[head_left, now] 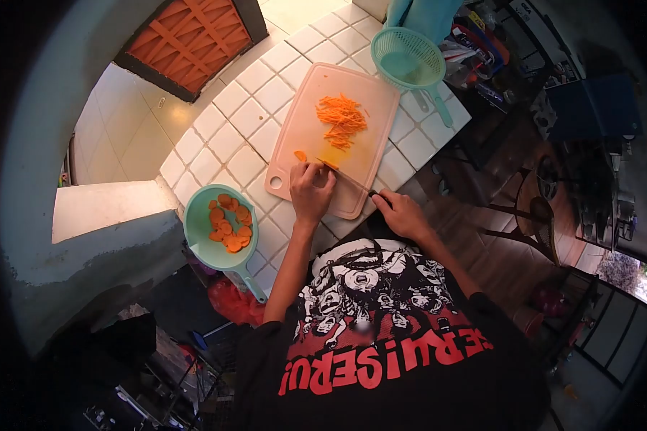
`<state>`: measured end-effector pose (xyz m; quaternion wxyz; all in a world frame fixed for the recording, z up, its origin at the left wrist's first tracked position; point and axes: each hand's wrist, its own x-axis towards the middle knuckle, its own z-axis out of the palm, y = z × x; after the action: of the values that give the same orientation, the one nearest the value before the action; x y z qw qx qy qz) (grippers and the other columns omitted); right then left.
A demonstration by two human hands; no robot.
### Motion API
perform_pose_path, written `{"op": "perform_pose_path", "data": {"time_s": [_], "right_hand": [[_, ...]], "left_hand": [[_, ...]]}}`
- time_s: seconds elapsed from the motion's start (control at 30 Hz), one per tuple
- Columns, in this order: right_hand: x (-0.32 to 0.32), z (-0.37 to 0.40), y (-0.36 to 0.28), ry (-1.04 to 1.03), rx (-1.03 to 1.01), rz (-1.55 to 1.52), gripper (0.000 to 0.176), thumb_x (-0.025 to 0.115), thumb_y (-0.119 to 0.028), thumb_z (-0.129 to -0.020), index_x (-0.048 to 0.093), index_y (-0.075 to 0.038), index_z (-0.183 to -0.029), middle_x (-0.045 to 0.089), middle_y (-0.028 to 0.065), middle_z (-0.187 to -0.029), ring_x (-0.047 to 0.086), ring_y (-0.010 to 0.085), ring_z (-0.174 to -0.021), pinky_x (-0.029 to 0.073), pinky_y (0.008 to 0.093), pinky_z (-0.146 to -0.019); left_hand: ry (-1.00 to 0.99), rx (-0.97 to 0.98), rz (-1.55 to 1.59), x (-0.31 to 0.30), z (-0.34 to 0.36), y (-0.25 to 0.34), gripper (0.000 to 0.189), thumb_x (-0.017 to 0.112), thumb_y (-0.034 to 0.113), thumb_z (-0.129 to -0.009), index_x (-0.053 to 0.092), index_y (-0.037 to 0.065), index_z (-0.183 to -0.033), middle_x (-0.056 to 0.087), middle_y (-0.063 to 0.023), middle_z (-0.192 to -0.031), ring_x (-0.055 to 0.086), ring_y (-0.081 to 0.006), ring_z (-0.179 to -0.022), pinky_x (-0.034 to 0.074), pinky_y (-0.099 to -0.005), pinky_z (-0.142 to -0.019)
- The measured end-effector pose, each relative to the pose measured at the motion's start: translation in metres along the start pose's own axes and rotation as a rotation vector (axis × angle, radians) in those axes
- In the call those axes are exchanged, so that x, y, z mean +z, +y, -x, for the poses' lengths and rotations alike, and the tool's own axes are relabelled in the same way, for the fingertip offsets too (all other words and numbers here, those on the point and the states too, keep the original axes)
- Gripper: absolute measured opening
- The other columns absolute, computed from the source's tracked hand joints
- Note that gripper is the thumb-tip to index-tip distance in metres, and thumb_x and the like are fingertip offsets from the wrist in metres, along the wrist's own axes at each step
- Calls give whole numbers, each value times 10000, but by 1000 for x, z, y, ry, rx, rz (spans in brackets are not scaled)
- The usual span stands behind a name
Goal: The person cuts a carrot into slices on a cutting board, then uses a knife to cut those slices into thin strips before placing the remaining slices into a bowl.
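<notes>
My right hand (404, 214) is wrapped round the black handle of a knife (354, 181), whose blade lies low over the cutting board (287, 136). My left hand (312, 192) is closed, its fingertips pressed down on carrot beside the blade's tip; the piece under the fingers is mostly hidden. Just above those fingers rests a loose carrot slice (300, 155). A heap of thin carrot strips (341, 118) lies farther up the pale pink board. Left of my left hand, a mint-green bowl with a handle (194, 233) contains several round carrot slices (230, 226).
The board sits on a white-tiled counter (226, 144). A green colander (395, 43) with a handle stands at the counter's far right corner. A red plastic bag (237, 305) is below the bowl. To the right are a wooden chair (539, 223) and a tiled floor.
</notes>
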<state>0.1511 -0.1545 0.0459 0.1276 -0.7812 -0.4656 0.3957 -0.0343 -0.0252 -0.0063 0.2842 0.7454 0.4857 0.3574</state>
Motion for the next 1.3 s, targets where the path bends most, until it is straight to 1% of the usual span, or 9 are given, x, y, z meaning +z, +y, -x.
{"op": "perform_pose_path", "data": {"time_s": [0.07,0.3,0.37,0.63,0.7,0.9,1.1,1.23,1.3], "right_hand": [[-1,-1,1,20,-10,20,448,503,-502,-1025,684,-96,-1075,710,252,-923,669,477,-951,518,572,-826],[-7,-7,3,12,-38,86,439,501,-510,-1023,676,-110,-1077,712,258,-921,675,483,-932,519,591,-807],[-11,-9,3,-6,-44,95,440,497,-508,-1025,671,-107,-1071,710,262,-919,670,488,-929,516,595,-802],[-20,-12,-1,-74,-76,94,418,475,-478,-1045,639,-94,-1058,696,280,-891,653,511,-911,499,618,-783],[-19,-13,1,-49,-129,168,367,473,-409,-1064,578,-61,-1018,664,273,-797,640,505,-833,467,606,-704],[-12,-11,0,-3,-142,180,356,467,-398,-1070,547,-61,-989,636,279,-724,626,517,-756,452,628,-657],[-14,-13,-2,-35,-156,146,354,466,-391,-1072,550,-57,-991,628,279,-711,625,515,-750,456,619,-655],[-19,-15,-3,-63,-172,117,353,464,-388,-1074,549,-54,-994,629,281,-715,625,515,-751,458,620,-656],[-23,-16,-10,-110,-91,195,372,453,-418,-1071,569,-69,-1018,672,275,-778,648,523,-820,497,623,-729]], "left_hand": [[17,17,-19,0,-1,1,170,780,106,-770,694,27,-893,609,-88,-851,595,-270,-850,483,-393,-796],[31,37,-53,2,-2,3,163,765,127,-783,674,48,-893,588,-90,-835,580,-292,-859,474,-408,-802],[13,27,-61,1,-1,1,167,762,143,-788,669,49,-890,589,-102,-883,588,-304,-887,495,-422,-799],[17,30,-66,3,-1,0,177,767,149,-775,665,53,-883,588,-98,-890,588,-300,-883,499,-426,-791],[14,35,-80,4,-1,0,180,768,151,-770,666,54,-882,588,-97,-890,589,-299,-883,500,-426,-787],[3,-1,-124,4,-4,7,202,769,181,-747,691,64,-892,591,-92,-888,589,-292,-876,504,-426,-779],[6,9,-133,3,-6,6,199,769,183,-739,696,65,-881,590,-81,-870,588,-282,-861,503,-418,-768],[10,2,-109,4,-5,6,193,778,161,-739,658,51,-843,597,-101,-864,588,-306,-855,492,-425,-771],[6,-6,-114,3,-5,7,190,778,159,-738,657,53,-840,597,-99,-865,588,-304,-856,492,-424,-770]]}}
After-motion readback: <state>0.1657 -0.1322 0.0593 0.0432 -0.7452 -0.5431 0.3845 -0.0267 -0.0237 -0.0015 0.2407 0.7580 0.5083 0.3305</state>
